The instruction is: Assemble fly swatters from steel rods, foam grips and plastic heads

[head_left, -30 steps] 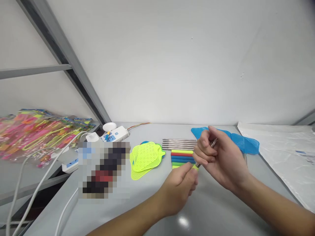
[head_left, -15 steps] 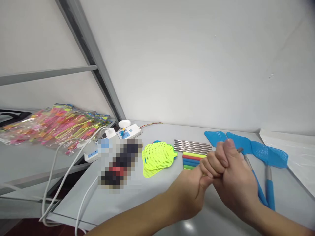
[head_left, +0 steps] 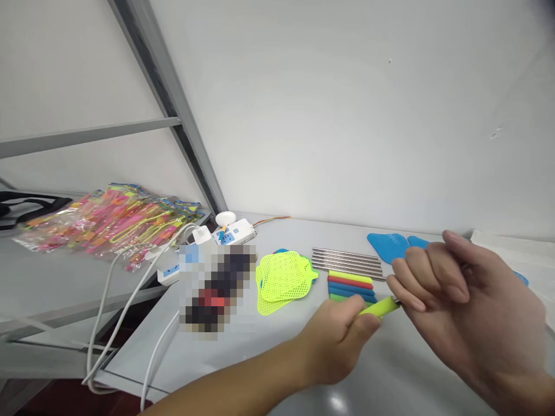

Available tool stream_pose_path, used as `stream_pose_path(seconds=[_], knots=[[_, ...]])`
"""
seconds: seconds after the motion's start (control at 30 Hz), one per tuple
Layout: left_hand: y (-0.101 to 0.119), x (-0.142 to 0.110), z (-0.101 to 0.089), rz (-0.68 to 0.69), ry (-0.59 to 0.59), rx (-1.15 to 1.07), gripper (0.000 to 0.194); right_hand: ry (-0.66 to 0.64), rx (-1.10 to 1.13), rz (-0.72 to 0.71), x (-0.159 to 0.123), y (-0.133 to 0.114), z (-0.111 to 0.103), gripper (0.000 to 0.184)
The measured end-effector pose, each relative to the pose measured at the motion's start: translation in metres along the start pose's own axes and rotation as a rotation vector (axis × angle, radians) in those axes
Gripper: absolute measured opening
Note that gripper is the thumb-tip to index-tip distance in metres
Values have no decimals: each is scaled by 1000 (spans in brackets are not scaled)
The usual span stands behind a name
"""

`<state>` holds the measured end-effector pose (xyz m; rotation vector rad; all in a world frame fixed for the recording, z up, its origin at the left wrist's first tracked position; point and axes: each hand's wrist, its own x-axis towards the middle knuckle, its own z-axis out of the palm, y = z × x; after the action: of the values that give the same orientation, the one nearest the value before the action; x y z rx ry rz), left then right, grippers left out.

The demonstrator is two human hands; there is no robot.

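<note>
Mesh heads (head_left: 284,280) lie left of the metal rods (head_left: 347,263); left grip (head_left: 333,341) clasps a lime handle (head_left: 380,308), right grip (head_left: 463,306) apparently its shaft (head_left: 398,301).

the left hand (head_left: 336,341) grips a yellow-green handle (head_left: 379,308); the right hand (head_left: 472,312) curls around the metal rod (head_left: 396,301) at its end. on the table (head_left: 277,232), steel rods (head_left: 347,264) lie behind coloured tubes (head_left: 350,285), right of mesh swatter heads (head_left: 286,277).

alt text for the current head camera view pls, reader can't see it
The left hand grips a yellow-green tube while the right hand curls around a metal rod at its end. Beyond lie metal rods, colored tubes, yellow mesh pieces and blue mesh pieces on a table.
</note>
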<state>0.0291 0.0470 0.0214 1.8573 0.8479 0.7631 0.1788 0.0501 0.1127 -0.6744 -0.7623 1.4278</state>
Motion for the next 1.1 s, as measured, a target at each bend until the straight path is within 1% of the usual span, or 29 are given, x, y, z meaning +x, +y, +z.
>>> stream_pose_path(seconds=[0.13, 0.3, 0.4, 0.57, 0.73, 0.87, 1.0, 1.1], knots=[[1, -2, 2, 40, -6, 66, 34, 24, 43, 36, 1, 6, 2, 57], [3, -1, -2, 77, -2, 186, 31, 141, 56, -14, -1, 15, 3, 56], [5, 1, -3, 63, 17, 202, 32, 153, 68, -35, 0, 17, 4, 55], [9, 4, -5, 56, 25, 168, 32, 113, 81, -53, 3, 17, 5, 55], [13, 0, -6, 7, 6, 139, 34, 83, 96, -39, 1, 20, 4, 55], [13, -1, -4, -1, 9, 137, 35, 87, 95, -31, 0, 21, 4, 56], [15, 3, 1, -8, 15, 46, 35, 113, 90, 16, 3, 11, 1, 55], [18, 2, 4, -26, 3, -62, 33, 182, 115, 5, 9, -4, -9, 53]])
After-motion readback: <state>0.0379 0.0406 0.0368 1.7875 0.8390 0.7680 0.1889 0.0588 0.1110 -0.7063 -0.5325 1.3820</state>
